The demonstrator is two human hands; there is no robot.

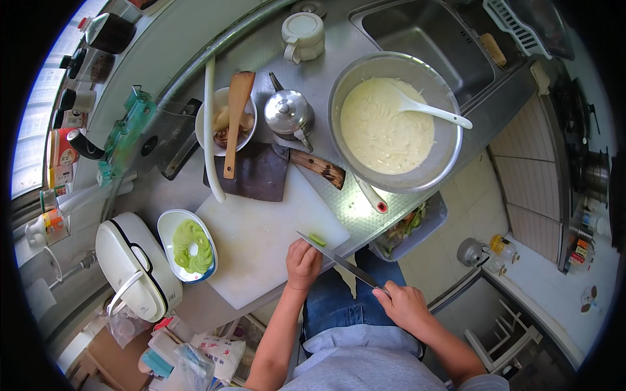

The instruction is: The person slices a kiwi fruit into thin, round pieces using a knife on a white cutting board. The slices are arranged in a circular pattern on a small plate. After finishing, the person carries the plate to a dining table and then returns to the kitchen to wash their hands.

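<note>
My right hand [402, 304] is closed around the handle end of a long thin knife [349, 266], which slants up and left over the near edge of a white cutting board [254, 249]. The blade's tip lies beside my left hand [303, 261], whose fingers are curled close to the blade; whether they hold something is hidden. Just beyond the blade, a small green slice [318, 239] rests on the board. To the board's left, a white bowl [213, 244] contains overlapping pale green slices [183, 237].
A cleaver [259, 176] with a wooden handle covers the board's far part. Behind it are a bowl [252, 105] under a wooden spatula [239, 107] and a metal pot [288, 115]. A large metal bowl [342, 161] of batter [386, 132] with a white spoon [435, 111] stands right, near a sink [430, 44].
</note>
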